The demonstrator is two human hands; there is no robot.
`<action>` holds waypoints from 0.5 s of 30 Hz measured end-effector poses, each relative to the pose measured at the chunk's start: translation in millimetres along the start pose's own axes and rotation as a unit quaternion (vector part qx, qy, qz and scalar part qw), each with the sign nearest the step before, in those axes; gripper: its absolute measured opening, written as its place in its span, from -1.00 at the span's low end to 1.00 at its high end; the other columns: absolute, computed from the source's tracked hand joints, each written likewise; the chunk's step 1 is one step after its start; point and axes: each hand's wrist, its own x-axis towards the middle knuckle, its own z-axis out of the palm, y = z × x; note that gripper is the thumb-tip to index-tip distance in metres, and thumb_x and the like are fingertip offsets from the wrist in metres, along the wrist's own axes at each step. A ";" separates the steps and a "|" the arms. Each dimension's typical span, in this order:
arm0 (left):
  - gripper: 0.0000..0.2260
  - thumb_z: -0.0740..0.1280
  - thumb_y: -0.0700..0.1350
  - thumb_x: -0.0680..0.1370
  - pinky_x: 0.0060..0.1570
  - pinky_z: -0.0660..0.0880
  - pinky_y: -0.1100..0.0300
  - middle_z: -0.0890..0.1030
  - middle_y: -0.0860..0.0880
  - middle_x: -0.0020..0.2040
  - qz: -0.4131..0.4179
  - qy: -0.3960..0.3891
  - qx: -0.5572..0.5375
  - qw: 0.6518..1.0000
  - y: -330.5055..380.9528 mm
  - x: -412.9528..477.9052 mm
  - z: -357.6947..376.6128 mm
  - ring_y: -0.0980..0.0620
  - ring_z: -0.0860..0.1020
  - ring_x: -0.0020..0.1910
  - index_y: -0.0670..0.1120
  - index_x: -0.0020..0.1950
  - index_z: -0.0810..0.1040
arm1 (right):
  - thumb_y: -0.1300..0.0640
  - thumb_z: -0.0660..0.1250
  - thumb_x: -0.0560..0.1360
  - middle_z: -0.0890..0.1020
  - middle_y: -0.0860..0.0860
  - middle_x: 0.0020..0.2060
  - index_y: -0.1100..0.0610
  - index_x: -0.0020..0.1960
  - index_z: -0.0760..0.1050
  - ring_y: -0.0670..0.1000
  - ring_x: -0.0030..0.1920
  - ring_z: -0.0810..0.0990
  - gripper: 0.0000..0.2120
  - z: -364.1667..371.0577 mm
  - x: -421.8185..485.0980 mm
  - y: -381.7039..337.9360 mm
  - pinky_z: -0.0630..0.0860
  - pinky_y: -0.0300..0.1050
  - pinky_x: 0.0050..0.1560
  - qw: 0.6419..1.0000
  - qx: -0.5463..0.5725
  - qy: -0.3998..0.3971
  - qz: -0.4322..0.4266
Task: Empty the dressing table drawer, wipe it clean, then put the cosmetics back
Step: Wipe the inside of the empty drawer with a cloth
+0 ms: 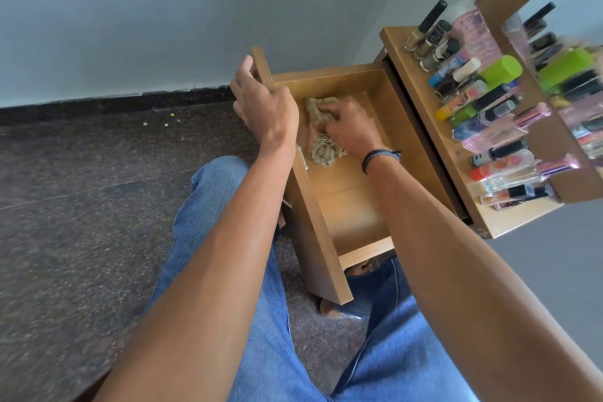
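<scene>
Drawer (346, 206) pulled fully out of the desk (509, 219), its wooden floor bare except for one cloth. Drawer front (310, 206) seen edge-on at the left, nearest the person's knees. Left hand (264, 104) set on the far end of the drawer front's top edge; fingers (243, 70) curled over the panel and closed on it, thumb side hidden. Right hand (350, 127) placed inside the drawer, at its far half, fingers bent and bunched down onto the beige cloth (321, 147), which is held crumpled against the drawer floor close to the front wall. A dark wristband (378, 158) noted on the right wrist. Cosmetics (483, 108) found out of the drawer: bottles, tubes and nail-polish vials packed in rows on the desk top, just right of the opening, with a bright green bottle (499, 72) among them. Their reflections are caught in the wood-framed mirror (567, 68) behind. Blue jeans (261, 320) visible below the arms; dark speckled floor (81, 189) at left, grey wall beyond.
</scene>
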 end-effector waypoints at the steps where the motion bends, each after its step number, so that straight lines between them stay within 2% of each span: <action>1: -0.44 0.26 -0.35 0.48 0.19 0.57 -0.13 0.46 0.04 0.32 0.001 -0.001 0.000 1.000 -1.3 0.7 0.4 -0.12 0.52 0.24 0.05 0.43 0.42 | 0.00 0.39 0.56 0.51 0.00 0.36 -0.19 0.42 0.50 0.10 0.25 0.58 -0.57 -5.7 3.0 7.2 0.52 -0.01 0.15 1.000 -0.001 0.005 0.005; 4: -0.42 0.27 -0.36 0.47 0.16 0.58 -0.13 0.45 0.05 0.32 0.006 -0.003 0.004 1.000 -3.4 1.8 1.4 -0.13 0.53 0.24 0.06 0.43 0.42 | 0.02 0.38 0.59 0.47 0.04 0.34 -0.13 0.44 0.49 0.17 0.29 0.54 -0.59 -21.3 12.5 25.7 0.45 0.07 0.31 0.999 -0.015 0.015 0.038; 9: -0.40 0.27 -0.36 0.45 0.20 0.56 -0.16 0.45 0.06 0.30 0.017 -0.003 0.010 1.000 -5.1 3.5 2.1 -0.13 0.55 0.22 0.07 0.44 0.40 | -0.01 0.26 0.65 0.39 0.10 0.39 -0.11 0.48 0.44 0.30 0.31 0.50 -0.60 -25.9 15.6 32.8 0.45 0.10 0.28 0.995 -0.074 0.035 0.061; 12: -0.39 0.27 -0.36 0.45 0.22 0.55 -0.16 0.45 0.06 0.32 0.024 -0.005 0.009 1.000 -4.4 2.3 0.9 -0.12 0.54 0.24 0.04 0.45 0.39 | 0.02 0.13 0.68 0.30 0.12 0.45 -0.10 0.53 0.36 0.28 0.32 0.45 -0.58 -18.3 8.6 33.3 0.43 0.11 0.26 0.993 -0.101 0.039 0.053; 15: -0.40 0.26 -0.37 0.45 0.19 0.57 -0.15 0.44 0.06 0.32 0.026 -0.007 0.008 1.000 -2.1 0.6 -0.1 -0.14 0.52 0.26 0.03 0.46 0.39 | 0.02 0.11 0.68 0.27 0.11 0.48 -0.09 0.55 0.34 0.27 0.33 0.44 -0.56 -17.5 -2.1 38.0 0.42 0.13 0.29 0.992 -0.095 0.039 0.073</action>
